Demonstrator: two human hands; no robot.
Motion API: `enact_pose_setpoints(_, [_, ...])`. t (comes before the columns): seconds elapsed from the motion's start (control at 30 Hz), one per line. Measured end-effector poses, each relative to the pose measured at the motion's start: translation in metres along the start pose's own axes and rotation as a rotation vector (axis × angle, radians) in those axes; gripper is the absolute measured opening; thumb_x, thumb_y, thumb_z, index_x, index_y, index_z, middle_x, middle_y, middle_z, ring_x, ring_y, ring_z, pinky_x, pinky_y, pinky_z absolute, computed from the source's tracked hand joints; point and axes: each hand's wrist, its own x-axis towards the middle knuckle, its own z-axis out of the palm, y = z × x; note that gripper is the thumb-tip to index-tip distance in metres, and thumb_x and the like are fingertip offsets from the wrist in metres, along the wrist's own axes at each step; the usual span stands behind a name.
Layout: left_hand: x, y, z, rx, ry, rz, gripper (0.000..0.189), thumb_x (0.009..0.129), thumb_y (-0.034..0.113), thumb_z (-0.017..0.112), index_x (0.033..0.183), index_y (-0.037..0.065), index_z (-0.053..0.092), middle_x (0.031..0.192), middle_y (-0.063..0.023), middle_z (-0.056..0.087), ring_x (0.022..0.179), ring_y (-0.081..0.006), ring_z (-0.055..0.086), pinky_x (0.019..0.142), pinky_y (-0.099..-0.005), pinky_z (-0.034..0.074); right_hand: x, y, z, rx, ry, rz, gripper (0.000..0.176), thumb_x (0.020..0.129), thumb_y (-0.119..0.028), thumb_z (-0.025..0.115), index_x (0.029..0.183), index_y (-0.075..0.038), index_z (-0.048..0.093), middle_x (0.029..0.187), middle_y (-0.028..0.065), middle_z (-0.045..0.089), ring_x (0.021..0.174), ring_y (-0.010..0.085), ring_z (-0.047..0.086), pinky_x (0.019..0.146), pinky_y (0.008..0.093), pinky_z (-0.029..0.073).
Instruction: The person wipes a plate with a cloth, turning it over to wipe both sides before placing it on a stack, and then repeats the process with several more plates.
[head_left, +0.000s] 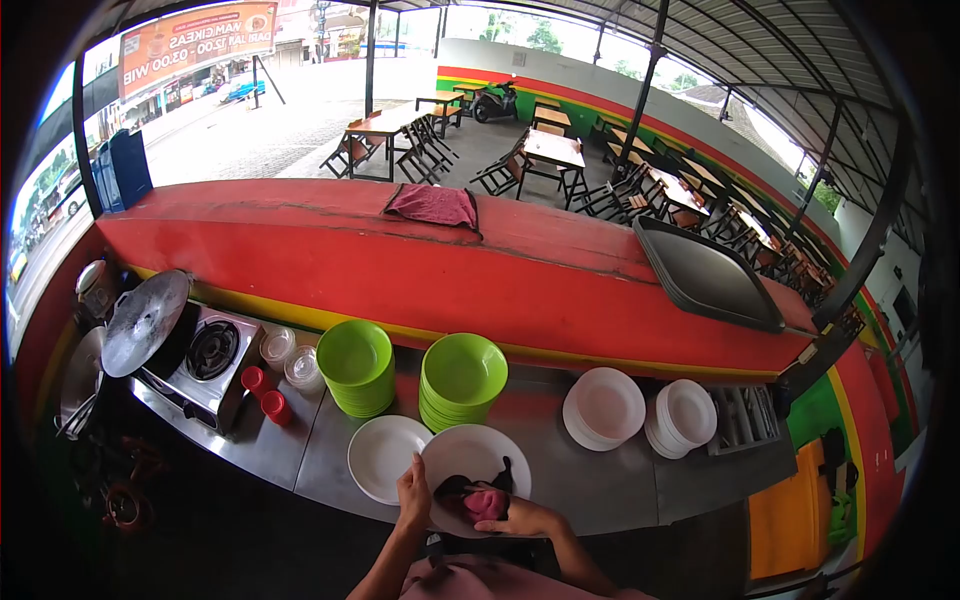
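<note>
My left hand (413,494) grips the left edge of a white plate (470,447), which is tilted in front of me. My right hand (525,519) is closed on a pink and black cloth (486,503) and presses it against the plate's lower inside. Another white plate (381,462) lies on the steel counter just left of the held one. Right behind the plates stand two tall stacks of green bowls, a left stack (356,372) and a right stack (463,384). The fingers of my right hand are partly hidden by the cloth.
Two stacks of white plates (604,408) and a cutlery tray (742,420) sit to the right. At left are a gas stove (208,357), a wok (146,318), red cups (275,406) and clear containers (303,368). A red ledge (330,225) holds black trays (705,272) and a cloth (433,205).
</note>
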Motion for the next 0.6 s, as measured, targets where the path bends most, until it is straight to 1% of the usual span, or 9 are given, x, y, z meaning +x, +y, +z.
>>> enact_pose_setpoints(0.03, [0.0,0.001,0.002,-0.04,0.008,-0.003,0.06,0.1,0.052,0.047,0.087,-0.003,0.066,0.069,0.0041,0.049,0.067,-0.0058,0.04,0.059,-0.0251,0.036,-0.002,-0.008,-0.006,-0.019,-0.003,0.014,0.083,0.084,-0.037,0.075,0.147,-0.004,0.032,0.152,0.0192,0.032,0.143,0.0293,0.029,0.116,0.0365,0.025])
enact_pose_setpoints(0.13, [0.001,0.009,0.006,-0.036,-0.004,0.055,0.06,0.1,0.052,0.047,0.086,-0.003,0.066,0.068,0.0043,0.047,0.065,-0.0064,0.038,0.057,-0.0255,0.034,-0.004,0.007,-0.004,-0.165,0.178,-0.005,0.091,0.074,-0.037,0.082,0.144,-0.001,0.035,0.148,0.0203,0.038,0.138,0.0321,0.037,0.114,0.0374,0.03])
enact_pose_setpoints(0.23, [0.001,0.017,0.004,0.066,-0.078,0.006,0.059,0.1,0.051,0.047,0.091,-0.004,0.067,0.071,0.0023,0.052,0.065,-0.0067,0.043,0.057,-0.0255,0.038,-0.003,0.017,-0.017,-0.421,0.212,0.112,0.077,0.072,-0.034,0.081,0.132,0.002,0.048,0.134,0.0243,0.052,0.125,0.0355,0.051,0.106,0.0405,0.041])
enact_pose_setpoints(0.33, [-0.007,0.022,0.01,0.073,-0.207,-0.012,0.059,0.101,0.05,0.046,0.095,-0.004,0.068,0.075,-0.0008,0.059,0.067,-0.0076,0.05,0.059,-0.0255,0.044,-0.005,0.03,-0.042,-0.48,0.235,0.349,0.058,0.07,-0.022,0.077,0.119,0.003,0.058,0.117,0.0268,0.062,0.109,0.0393,0.06,0.094,0.0427,0.049])
enact_pose_setpoints(0.37, [-0.01,0.026,0.011,0.098,-0.233,-0.028,0.059,0.101,0.05,0.045,0.096,-0.005,0.069,0.077,-0.0019,0.061,0.069,-0.0081,0.052,0.06,-0.0254,0.045,-0.014,-0.002,-0.053,-0.46,0.391,0.247,0.046,0.07,-0.014,0.072,0.112,0.002,0.062,0.106,0.0268,0.065,0.103,0.0416,0.062,0.088,0.0429,0.051])
enact_pose_setpoints(0.43, [-0.019,0.033,0.019,0.143,-0.283,-0.061,0.059,0.101,0.049,0.045,0.098,-0.005,0.069,0.08,-0.004,0.065,0.072,-0.009,0.056,0.063,-0.0252,0.048,-0.014,0.002,-0.062,-0.33,0.719,0.021,0.037,0.071,-0.01,0.069,0.107,0.0,0.063,0.101,0.0248,0.066,0.098,0.0428,0.063,0.084,0.0441,0.051])
enact_pose_setpoints(0.47, [-0.025,0.036,0.025,0.152,-0.287,-0.037,0.058,0.101,0.049,0.046,0.095,-0.004,0.069,0.075,-0.0006,0.059,0.067,-0.0071,0.05,0.058,-0.0246,0.043,-0.008,0.01,-0.061,-0.315,0.836,-0.003,0.034,0.072,-0.009,0.068,0.105,-0.001,0.064,0.1,0.024,0.066,0.097,0.0427,0.063,0.083,0.0443,0.051])
enact_pose_setpoints(0.53, [-0.016,0.015,0.025,0.241,-0.312,-0.015,0.057,0.101,0.049,0.046,0.093,-0.002,0.068,0.072,0.0013,0.054,0.065,-0.0061,0.045,0.055,-0.0244,0.038,0.007,0.024,-0.058,-0.29,1.063,-0.049,0.029,0.075,-0.007,0.067,0.103,-0.002,0.064,0.098,0.0224,0.066,0.095,0.0424,0.063,0.082,0.0447,0.051])
enact_pose_setpoints(0.6, [-0.018,0.009,0.032,0.271,-0.318,-0.03,0.054,0.101,0.049,0.047,0.09,0.0,0.067,0.069,0.004,0.045,0.064,-0.0049,0.035,0.053,-0.0233,0.029,0.026,0.019,-0.036,-0.221,1.108,-0.115,0.027,0.074,-0.008,0.069,0.1,-0.002,0.064,0.096,0.0218,0.066,0.092,0.0424,0.063,0.08,0.0448,0.05])
